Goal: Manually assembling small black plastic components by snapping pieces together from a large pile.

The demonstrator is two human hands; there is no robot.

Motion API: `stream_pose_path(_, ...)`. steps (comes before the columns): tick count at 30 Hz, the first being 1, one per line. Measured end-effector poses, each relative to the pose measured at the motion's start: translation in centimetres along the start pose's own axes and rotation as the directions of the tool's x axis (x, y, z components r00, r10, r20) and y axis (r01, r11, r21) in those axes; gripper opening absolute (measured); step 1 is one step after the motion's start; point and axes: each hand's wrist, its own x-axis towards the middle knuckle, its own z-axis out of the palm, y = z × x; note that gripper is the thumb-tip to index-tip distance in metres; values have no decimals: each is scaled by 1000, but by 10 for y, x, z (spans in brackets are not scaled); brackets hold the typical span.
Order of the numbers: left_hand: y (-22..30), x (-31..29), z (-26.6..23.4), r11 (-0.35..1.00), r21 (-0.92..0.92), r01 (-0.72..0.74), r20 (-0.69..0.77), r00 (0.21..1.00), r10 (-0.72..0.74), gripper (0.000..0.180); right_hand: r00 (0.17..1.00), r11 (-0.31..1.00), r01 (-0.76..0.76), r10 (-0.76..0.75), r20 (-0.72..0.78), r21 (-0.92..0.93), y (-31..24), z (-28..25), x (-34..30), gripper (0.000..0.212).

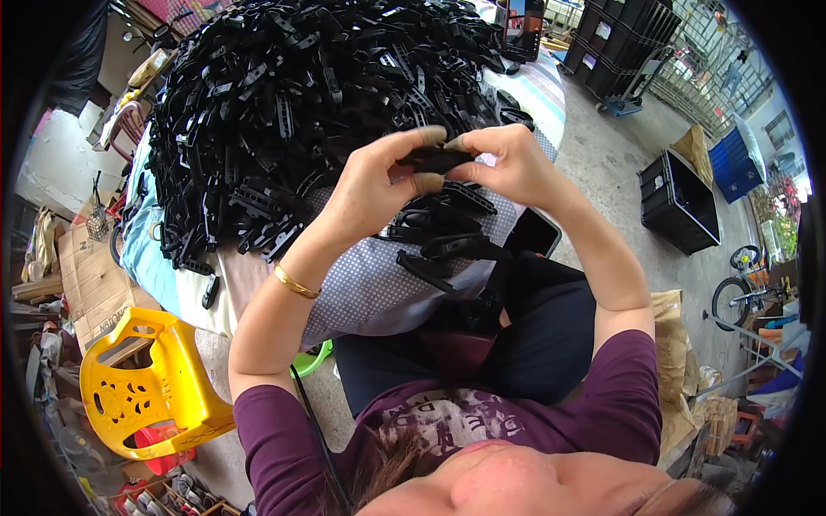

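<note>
The person's left hand [366,193] and right hand [508,163] meet above the near edge of a table [370,292] covered with a dotted grey cloth. Between them they hold one small black plastic clip [436,159]. The left hand pinches it narrowly, thumb below and forefinger above, and both of these fingertips wear tan rubber caps. The right hand closes on the clip's other end with thumb and forefinger, the remaining fingers curled loosely behind. The clip is lifted clear of the cloth, level with the front slope of the heap.

That heap [318,95] is a great mound of the same black plastic clips, filling the far and left parts of the table and spilling toward the left edge. A few loose clips [439,241] lie on the cloth just below the hands, near the near edge. A gold bangle [295,282] sits on the left wrist. A dark phone [535,232] lies at the table's right edge beside the right forearm.

Off the table, a yellow plastic stool [142,383] stands on the floor at the left, and a black crate [680,202] rests on the concrete floor well to the right. Another phone [523,27] stands upright at the far edge.
</note>
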Motion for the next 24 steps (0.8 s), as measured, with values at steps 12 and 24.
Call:
stream_pose_path(12, -36, 14, -1, 979, 197, 48, -36, 998, -42, 15, 933, 679, -359, 288, -217, -641, 89, -27, -11, 24)
stream_pose_path(24, -47, 18, 10, 892, 441, -96, -97, 983, 154, 12, 902, 881, -431, 417, -111, -196, 66, -30, -6, 33)
